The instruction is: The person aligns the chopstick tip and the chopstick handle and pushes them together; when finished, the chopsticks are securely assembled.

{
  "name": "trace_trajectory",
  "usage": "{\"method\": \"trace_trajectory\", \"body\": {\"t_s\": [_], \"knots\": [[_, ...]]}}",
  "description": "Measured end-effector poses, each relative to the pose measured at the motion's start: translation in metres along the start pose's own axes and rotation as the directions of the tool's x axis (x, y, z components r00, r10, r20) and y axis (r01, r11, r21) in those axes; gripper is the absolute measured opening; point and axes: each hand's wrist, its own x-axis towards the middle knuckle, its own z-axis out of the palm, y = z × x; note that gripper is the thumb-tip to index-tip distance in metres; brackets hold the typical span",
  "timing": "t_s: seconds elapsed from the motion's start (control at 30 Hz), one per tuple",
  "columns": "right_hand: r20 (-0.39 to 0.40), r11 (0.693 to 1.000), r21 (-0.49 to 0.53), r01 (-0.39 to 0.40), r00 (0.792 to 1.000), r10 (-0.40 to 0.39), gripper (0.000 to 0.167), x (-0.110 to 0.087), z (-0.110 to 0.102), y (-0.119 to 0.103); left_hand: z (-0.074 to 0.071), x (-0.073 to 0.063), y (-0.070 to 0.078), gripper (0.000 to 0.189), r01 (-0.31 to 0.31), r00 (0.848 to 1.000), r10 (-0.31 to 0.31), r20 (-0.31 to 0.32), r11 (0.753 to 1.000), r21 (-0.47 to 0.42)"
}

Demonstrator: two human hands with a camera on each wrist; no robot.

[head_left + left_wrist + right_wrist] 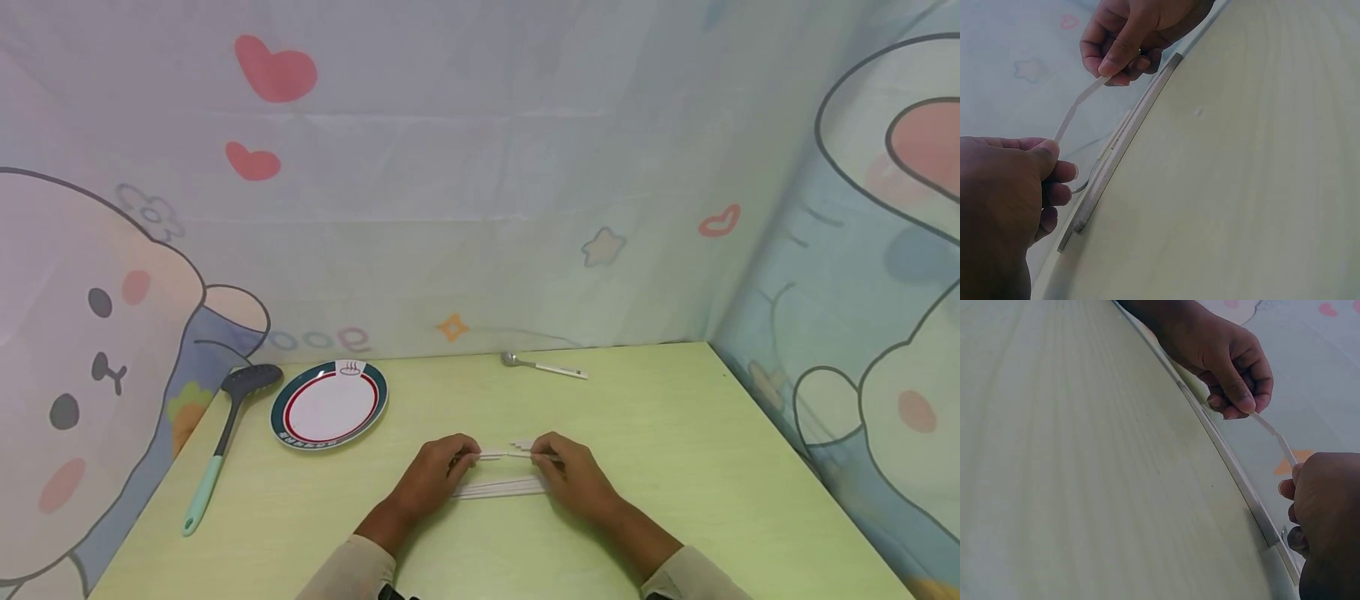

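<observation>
My left hand [437, 473] and my right hand [581, 479] pinch the two ends of a thin, pale, flat stick [1066, 123] between thumb and fingers. The stick is bent at a sharp angle near its middle, where it looks snapped; whether the halves still join cannot be told. Below the hands, several long pale sticks [498, 489] lie side by side on the table, their right ends partly hidden by my right hand. A few short pale pieces [521, 445] lie just behind the held stick, beside the right fingers.
A white plate [330, 408] with a green and red rim sits at the back left. Left of it lies a black slotted turner [225, 425] with a mint handle. A small metal spoon [547, 367] with a white handle lies near the table's [675, 467] back edge, before a printed curtain [480, 167].
</observation>
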Motion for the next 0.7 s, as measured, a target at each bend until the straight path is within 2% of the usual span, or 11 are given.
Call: {"method": "trace_trajectory", "body": {"t_s": [0.23,0.5,0.7], "knots": [[0.035,1.0,-0.03,0.006,0.999,-0.005,0.01,0.0,-0.001,-0.004,-0.002,0.0,0.005,0.007,-0.028,1.0,0.027,0.009,0.998,0.058],[0.049,0.99,-0.035,0.134,0.99,-0.132,0.009,0.0,0.001,-0.007,-0.003,0.001,0.015,0.006,-0.143,0.99,0.141,0.031,0.986,0.086],[-0.023,0.986,-0.049,0.16,0.987,-0.162,0.014,-0.001,0.003,-0.008,0.003,0.001,0.024,0.006,-0.175,0.984,0.177,-0.011,0.979,0.105]]}}
